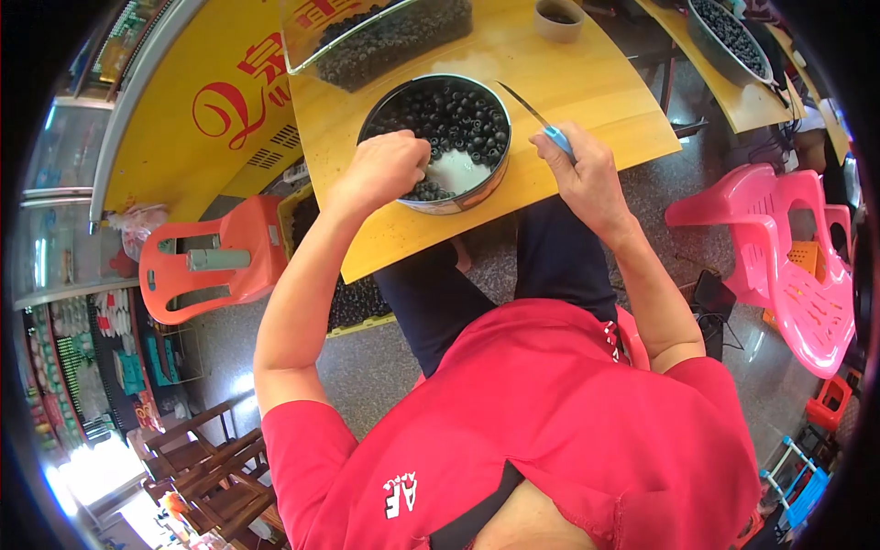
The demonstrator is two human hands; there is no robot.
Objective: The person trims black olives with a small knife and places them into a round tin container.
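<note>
A round container (486,194) near the table's front edge holds many small dark round pieces (449,115), with a pale patch of its bottom showing. My left hand (390,163) reaches over its left rim, fingers curled and pressed together at the dark pieces; whatever they hold is hidden. To the right of the container, my right hand (582,170) is wrapped round the blue handle of a knife (524,105), whose thin blade points up and left toward the container's rim.
On the wooden table (605,101) stand a clear bin (394,41) of dark pieces and a small cup (559,20). An orange chair (215,258) is at left, pink chairs (779,247) at right. A yellow crate (362,325) sits below the table's left side.
</note>
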